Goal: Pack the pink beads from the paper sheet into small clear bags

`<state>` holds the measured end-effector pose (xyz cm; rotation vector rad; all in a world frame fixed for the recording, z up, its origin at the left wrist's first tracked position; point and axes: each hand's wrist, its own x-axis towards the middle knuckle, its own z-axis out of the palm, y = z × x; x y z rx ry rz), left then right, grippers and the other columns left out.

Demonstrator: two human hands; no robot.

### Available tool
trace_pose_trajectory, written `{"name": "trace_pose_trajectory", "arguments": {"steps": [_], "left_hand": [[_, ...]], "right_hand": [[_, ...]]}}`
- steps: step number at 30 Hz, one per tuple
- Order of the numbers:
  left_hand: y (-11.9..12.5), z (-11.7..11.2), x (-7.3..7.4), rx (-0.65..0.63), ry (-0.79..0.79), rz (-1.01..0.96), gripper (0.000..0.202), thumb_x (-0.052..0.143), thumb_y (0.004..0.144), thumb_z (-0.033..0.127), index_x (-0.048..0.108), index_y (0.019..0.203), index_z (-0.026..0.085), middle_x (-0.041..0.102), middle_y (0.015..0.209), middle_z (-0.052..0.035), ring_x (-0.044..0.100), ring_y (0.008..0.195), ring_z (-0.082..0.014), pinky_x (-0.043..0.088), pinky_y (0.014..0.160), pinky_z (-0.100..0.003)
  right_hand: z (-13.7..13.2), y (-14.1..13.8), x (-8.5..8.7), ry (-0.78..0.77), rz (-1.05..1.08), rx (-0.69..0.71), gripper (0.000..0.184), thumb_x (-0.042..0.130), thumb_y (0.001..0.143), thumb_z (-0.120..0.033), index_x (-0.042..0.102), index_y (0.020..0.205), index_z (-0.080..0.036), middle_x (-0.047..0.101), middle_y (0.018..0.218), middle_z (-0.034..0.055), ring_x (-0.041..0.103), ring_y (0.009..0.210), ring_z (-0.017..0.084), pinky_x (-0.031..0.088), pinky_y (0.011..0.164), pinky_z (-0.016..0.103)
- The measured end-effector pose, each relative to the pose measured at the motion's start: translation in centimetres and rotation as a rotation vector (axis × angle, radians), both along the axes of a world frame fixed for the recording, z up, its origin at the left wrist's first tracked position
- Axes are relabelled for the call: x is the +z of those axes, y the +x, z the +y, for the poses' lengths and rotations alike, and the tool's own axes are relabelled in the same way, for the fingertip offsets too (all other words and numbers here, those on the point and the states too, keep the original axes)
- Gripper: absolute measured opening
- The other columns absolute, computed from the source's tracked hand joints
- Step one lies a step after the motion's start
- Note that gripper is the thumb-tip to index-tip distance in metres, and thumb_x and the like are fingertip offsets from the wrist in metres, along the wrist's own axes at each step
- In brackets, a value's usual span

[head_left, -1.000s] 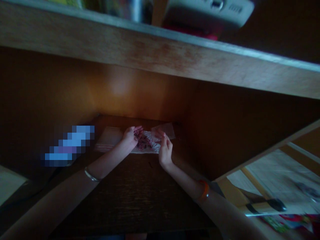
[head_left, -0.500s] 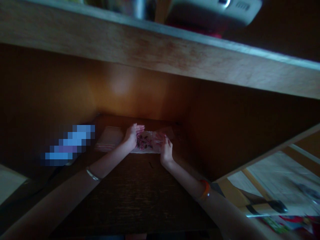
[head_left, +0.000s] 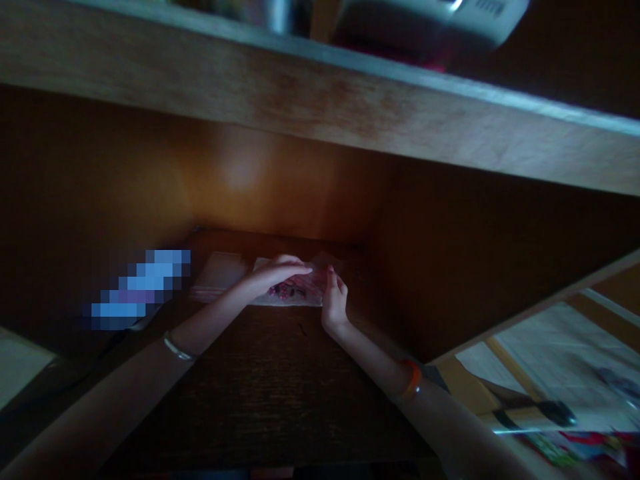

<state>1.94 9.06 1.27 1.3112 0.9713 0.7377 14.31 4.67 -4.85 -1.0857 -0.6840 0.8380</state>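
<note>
Left hand (head_left: 274, 277) is lying open across a printed plastic packet (head_left: 295, 291); right hand (head_left: 334, 301) is touching the packet's right end, grip not determinable. Packet is resting on the desk (head_left: 260, 373), apparently light, limp and slippery, best held by its edge

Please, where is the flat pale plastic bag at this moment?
In the head view, the flat pale plastic bag lies on the dark wooden desk, left of the white printed wrapper, just beyond the left hand.
</note>
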Motion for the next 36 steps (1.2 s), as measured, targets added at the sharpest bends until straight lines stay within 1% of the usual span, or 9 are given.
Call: {"name": "trace_pose_trajectory", "arguments": {"steps": [3, 5, 10, 13, 18, 24, 28, 32, 36], "left_hand": [[-0.7, 0.1, 0.7, -0.139, -0.014, 0.107, 0.003, 0.068, 0.067, 0.016, 0.065, 0.065, 0.015, 0.065, 0.058, -0.0015, 0.059, 0.054, -0.013, 0.043, 0.056, -0.025], [-1.1, 0.4, 1.0, -0.175, 0.022, 0.145, 0.006, 0.067, 0.068, 0.017, 0.064, 0.065, 0.014, 0.063, 0.056, -0.0006, 0.056, 0.05, -0.0114, 0.04, 0.053, -0.024], [-1.6, 1.2, 1.6, -0.031, 0.198, 0.062, 0.006, 0.064, 0.072, 0.018, 0.06, 0.068, 0.014, 0.058, 0.059, 0.0029, 0.052, 0.053, -0.0067, 0.036, 0.053, -0.02], [-1.8, 1.3, 1.9, 0.023, 0.28, 0.03, 0.007, 0.065, 0.071, 0.019, 0.061, 0.07, 0.013, 0.058, 0.061, 0.0018, 0.051, 0.054, -0.0071, 0.036, 0.053, -0.02], [-2.2, 1.3, 2.2, -0.037, 0.292, 0.054, 0.008, 0.065, 0.069, 0.017, 0.065, 0.077, 0.013, 0.063, 0.07, -0.0004, 0.055, 0.061, -0.0089, 0.042, 0.061, -0.022], [-2.7, 2.5, 1.6, -0.107, 0.4, 0.086, 0.025, 0.066, 0.062, 0.011, 0.066, 0.086, 0.015, 0.068, 0.085, -0.0032, 0.061, 0.078, -0.0131, 0.045, 0.077, -0.027], [-2.5, 2.5, 1.5, -0.106, 0.396, 0.107, 0.026, 0.065, 0.061, 0.01, 0.065, 0.087, 0.015, 0.068, 0.083, -0.0026, 0.061, 0.076, -0.0126, 0.045, 0.075, -0.026], [-2.6, 2.1, 1.5, -0.11, 0.339, 0.185, 0.013, 0.065, 0.067, 0.019, 0.065, 0.079, 0.013, 0.067, 0.074, -0.0026, 0.06, 0.067, -0.0125, 0.045, 0.067, -0.025], [-2.7, 1.9, 1.4, -0.136, 0.291, 0.204, 0.011, 0.063, 0.07, 0.024, 0.064, 0.074, 0.013, 0.065, 0.068, -0.0017, 0.058, 0.063, -0.0119, 0.044, 0.063, -0.024]], "right_hand": [[-0.4, -0.1, 0.6, 0.025, 0.009, -0.004, 0.038, 0.052, 0.075, -0.054, 0.056, 0.063, -0.018, 0.057, 0.057, -0.0019, 0.052, 0.049, 0.011, 0.042, 0.048, 0.023], [-0.6, -0.2, 1.0, 0.042, 0.02, 0.009, 0.038, 0.052, 0.076, -0.054, 0.054, 0.063, -0.018, 0.055, 0.055, -0.0033, 0.049, 0.046, 0.01, 0.039, 0.044, 0.022], [-1.0, -0.4, 1.5, 0.066, 0.022, 0.135, 0.03, 0.052, 0.077, -0.048, 0.054, 0.069, -0.018, 0.054, 0.056, -0.0042, 0.049, 0.042, 0.009, 0.033, 0.038, 0.02], [-1.1, -0.5, 1.5, 0.085, -0.011, 0.147, 0.023, 0.058, 0.074, -0.041, 0.054, 0.074, -0.018, 0.054, 0.058, -0.0053, 0.049, 0.043, 0.007, 0.033, 0.038, 0.019], [-1.1, -0.6, 1.4, 0.102, -0.052, 0.12, 0.025, 0.058, 0.075, -0.043, 0.051, 0.074, -0.018, 0.05, 0.057, -0.0062, 0.046, 0.042, 0.006, 0.032, 0.038, 0.017], [-1.2, -0.6, 1.3, 0.121, -0.096, 0.088, 0.029, 0.057, 0.076, -0.046, 0.049, 0.073, -0.019, 0.047, 0.056, -0.0063, 0.043, 0.043, 0.006, 0.033, 0.038, 0.017], [-1.1, -0.6, 1.2, 0.121, -0.132, 0.068, 0.03, 0.055, 0.077, -0.048, 0.048, 0.073, -0.019, 0.048, 0.059, -0.0055, 0.043, 0.044, 0.006, 0.032, 0.038, 0.017], [-1.1, -0.5, 1.2, 0.114, -0.165, 0.059, 0.03, 0.054, 0.078, -0.048, 0.049, 0.073, -0.019, 0.049, 0.061, -0.0046, 0.044, 0.045, 0.007, 0.032, 0.038, 0.018], [-1.3, -0.5, 1.4, 0.107, -0.155, 0.058, 0.027, 0.056, 0.078, -0.044, 0.052, 0.074, -0.017, 0.049, 0.06, -0.0044, 0.043, 0.045, 0.006, 0.032, 0.039, 0.018]]}}
